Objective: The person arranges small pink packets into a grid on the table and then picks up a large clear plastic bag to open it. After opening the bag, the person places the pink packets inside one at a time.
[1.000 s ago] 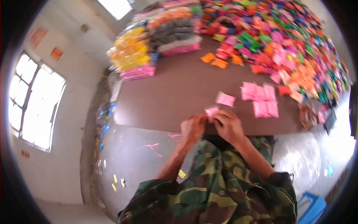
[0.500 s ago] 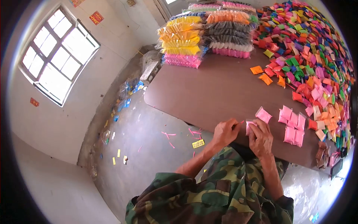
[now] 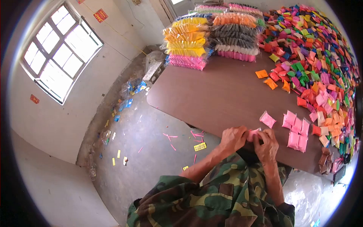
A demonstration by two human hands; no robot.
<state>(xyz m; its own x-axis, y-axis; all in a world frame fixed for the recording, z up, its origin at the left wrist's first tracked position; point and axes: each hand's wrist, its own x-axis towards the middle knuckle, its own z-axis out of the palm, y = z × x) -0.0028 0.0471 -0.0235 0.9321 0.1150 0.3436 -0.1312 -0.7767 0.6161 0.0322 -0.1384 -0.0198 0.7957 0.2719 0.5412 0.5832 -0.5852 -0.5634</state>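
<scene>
Between my two hands, at the table's front edge, is a small pink packet [image 3: 253, 134]. My left hand [image 3: 233, 139] pinches its left end, and my right hand [image 3: 267, 145] holds its right end with fingers and thumb. Just beyond them a single pink packet [image 3: 267, 119] lies on the brown table [image 3: 211, 98]. To the right, a group of pink packets [image 3: 297, 130] lies close together in rows.
A large heap of colourful packets [image 3: 302, 49] covers the table's right side. Stacked bags of yellow, pink, orange and black packets [image 3: 187, 41] stand at the back. Pink strips and yellow cards [image 3: 200, 146] lie on the floor at the left.
My left hand has moved right to the packet and now grips its left end. The packet has turned from upright to more sideways between my hands.
</scene>
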